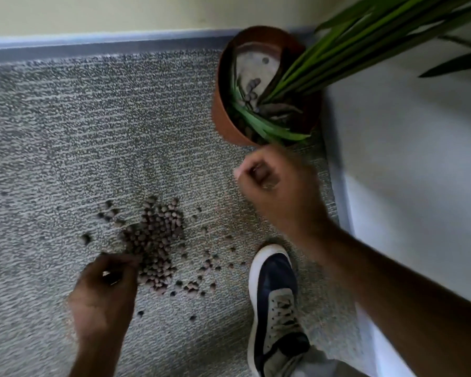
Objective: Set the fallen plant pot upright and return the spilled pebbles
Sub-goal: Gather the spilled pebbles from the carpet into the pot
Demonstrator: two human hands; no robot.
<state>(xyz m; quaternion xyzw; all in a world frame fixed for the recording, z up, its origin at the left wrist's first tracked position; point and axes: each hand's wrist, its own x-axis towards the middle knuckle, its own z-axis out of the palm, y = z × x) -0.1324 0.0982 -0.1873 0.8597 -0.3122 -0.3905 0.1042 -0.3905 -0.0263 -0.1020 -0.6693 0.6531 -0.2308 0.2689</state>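
Note:
A terracotta plant pot (pixel 223 115) stands upright on the carpet by the wall, with long green leaves (pixel 337 47) leaning out to the right and a few pebbles inside. A heap of brown spilled pebbles (pixel 155 240) lies on the carpet, with strays scattered round it. My left hand (pixel 104 295) is at the heap's lower left edge, its curled fingertips pinching pebbles. My right hand (pixel 278 186) hovers just below the pot's rim. It is blurred and curled into a fist round what looks like pebbles.
My foot in a navy and white sneaker (pixel 275 303) stands on the grey carpet (pixel 79 131) right of the heap. A blue-grey skirting (pixel 93 44) runs along the far wall. A pale white panel (pixel 405 159) rises at the right.

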